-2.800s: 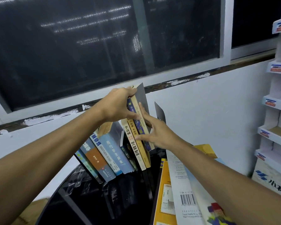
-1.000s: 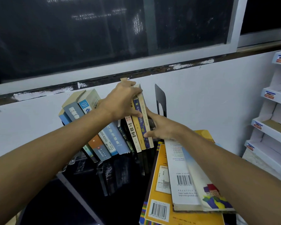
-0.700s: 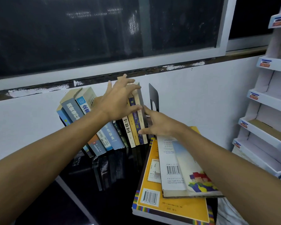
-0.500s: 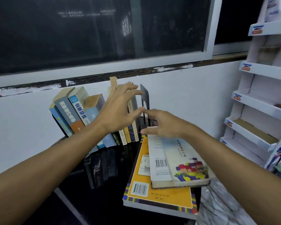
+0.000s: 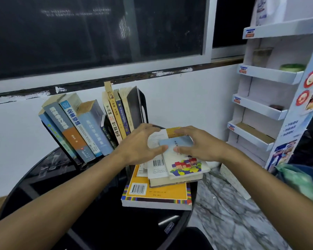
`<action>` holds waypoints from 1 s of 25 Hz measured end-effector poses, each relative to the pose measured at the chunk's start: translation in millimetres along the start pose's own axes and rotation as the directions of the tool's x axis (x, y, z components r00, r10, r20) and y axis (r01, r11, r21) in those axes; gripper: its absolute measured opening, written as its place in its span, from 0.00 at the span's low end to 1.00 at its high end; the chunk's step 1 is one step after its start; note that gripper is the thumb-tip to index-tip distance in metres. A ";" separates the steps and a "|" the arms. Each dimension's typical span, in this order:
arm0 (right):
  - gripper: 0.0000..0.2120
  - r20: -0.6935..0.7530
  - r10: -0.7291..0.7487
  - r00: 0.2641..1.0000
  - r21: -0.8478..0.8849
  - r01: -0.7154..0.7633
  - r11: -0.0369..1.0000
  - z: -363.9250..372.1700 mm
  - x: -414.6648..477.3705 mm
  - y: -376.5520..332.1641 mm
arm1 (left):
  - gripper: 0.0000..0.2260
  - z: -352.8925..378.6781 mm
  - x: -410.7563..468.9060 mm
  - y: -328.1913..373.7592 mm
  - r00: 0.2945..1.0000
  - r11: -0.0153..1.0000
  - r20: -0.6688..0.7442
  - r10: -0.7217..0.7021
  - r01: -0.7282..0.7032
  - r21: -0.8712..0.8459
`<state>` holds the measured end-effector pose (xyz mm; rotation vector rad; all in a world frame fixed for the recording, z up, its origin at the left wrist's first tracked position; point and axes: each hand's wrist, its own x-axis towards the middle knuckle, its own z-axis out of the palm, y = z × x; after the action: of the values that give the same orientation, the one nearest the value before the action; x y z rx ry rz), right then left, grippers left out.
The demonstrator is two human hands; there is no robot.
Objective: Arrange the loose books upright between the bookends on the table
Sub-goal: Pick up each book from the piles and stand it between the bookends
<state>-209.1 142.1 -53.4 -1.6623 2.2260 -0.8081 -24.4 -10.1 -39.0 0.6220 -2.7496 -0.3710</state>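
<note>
Both hands have left the leaning row of books (image 5: 90, 127) for the loose stack. Relaxed fingers (image 5: 148, 127) of the left hand (image 5: 139, 143) lie across a white barcoded book (image 5: 156, 165), thumb touching the small pale-blue paperback with painted houses (image 5: 185, 164); the right hand (image 5: 201, 143) covers its far edge, grip unclear. Beneath, a large orange-yellow book (image 5: 163, 193) rests on the round black glass desk (image 5: 43, 177). Knuckles hide the foot of the black metal bookend (image 5: 142, 107). White cardboard shelving (image 5: 260, 105) stands right.
</note>
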 end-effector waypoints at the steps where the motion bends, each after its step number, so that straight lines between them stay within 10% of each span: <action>1: 0.26 -0.012 0.015 1.000 0.004 -0.015 1.000 1.5 -3.9 2.2 | 0.33 4.3 -1.5 1.7 0.999 1.000 0.029 -0.020 0.020 0.005; 9: 0.41 -0.027 0.198 0.980 0.103 -0.194 0.976 11.3 -20.2 21.3 | 0.45 29.0 -2.9 -1.4 0.954 0.979 0.234 -0.187 0.199 -0.032; 25: 0.32 -0.108 0.253 0.961 0.216 -0.226 0.950 8.8 -24.3 6.7 | 0.40 31.7 -3.2 1.7 0.980 0.976 0.143 -0.135 0.157 -0.151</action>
<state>-202.3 163.8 -67.4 -1.2483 2.2878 -1.0666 -33.1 -1.4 -68.4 0.7852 -2.7676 -0.6845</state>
